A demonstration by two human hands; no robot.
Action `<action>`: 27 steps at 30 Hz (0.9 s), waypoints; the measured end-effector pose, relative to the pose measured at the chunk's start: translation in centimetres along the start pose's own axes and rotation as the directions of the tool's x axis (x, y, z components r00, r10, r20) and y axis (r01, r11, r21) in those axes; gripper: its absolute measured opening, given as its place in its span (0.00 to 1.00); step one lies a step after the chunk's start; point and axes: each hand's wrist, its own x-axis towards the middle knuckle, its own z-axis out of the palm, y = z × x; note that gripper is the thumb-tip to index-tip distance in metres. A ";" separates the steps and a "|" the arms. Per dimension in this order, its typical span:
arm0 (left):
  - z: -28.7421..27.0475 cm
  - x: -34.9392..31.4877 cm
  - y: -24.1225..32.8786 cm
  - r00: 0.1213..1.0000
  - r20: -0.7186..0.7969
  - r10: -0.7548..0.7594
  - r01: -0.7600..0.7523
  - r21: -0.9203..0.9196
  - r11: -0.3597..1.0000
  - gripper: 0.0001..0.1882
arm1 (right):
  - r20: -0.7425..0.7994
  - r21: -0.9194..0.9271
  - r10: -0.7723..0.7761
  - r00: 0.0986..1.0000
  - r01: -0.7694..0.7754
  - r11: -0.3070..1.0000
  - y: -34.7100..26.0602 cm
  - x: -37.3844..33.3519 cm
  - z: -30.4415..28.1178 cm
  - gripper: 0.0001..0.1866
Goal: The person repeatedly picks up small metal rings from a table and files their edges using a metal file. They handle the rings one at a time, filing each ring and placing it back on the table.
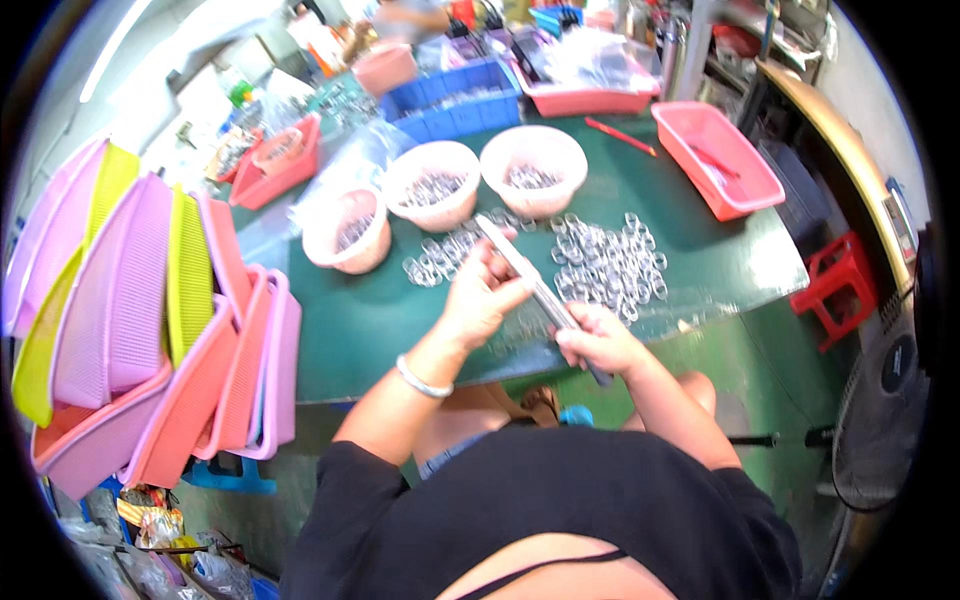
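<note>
Gripped by the left hand (pixel 480 302) and right hand (pixel 598 340), the slim metal bar (pixel 545 299) could scatter the rings (pixel 612 262) at the latter's twelve o'clock if either slips.

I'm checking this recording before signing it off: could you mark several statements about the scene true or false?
1. The left hand and right hand both hold one long silver bar. True.
2. A bracelet is worn on the right wrist. False: the bracelet is on the left.
3. Three round tubs hold small metal pieces. True.
4. The tabletop is white. False: the tabletop is green.
5. The blue bin stands beyond the tubs. True.
</note>
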 end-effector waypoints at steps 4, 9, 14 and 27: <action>0.1 4.6 0.6 0.984 -0.135 0.113 -0.129 -0.111 0.985 0.20 | -0.024 0.084 -0.031 0.999 0.033 0.996 0.0 -0.7 -0.9 0.12; -2.2 10.6 3.6 0.918 -0.241 0.317 -0.320 0.028 0.947 0.22 | -0.002 0.076 -0.040 0.999 0.040 0.996 -0.3 -0.8 -0.2 0.11; -3.0 12.7 1.7 0.878 -0.009 0.478 -0.289 0.787 0.546 0.21 | 0.023 0.137 -0.079 0.997 0.076 0.988 -0.2 -0.8 -0.7 0.12; -5.1 4.7 -1.0 0.986 0.155 0.057 -0.152 0.987 -0.046 0.10 | 0.029 0.135 -0.063 0.998 0.058 0.989 -0.3 -0.8 -0.5 0.12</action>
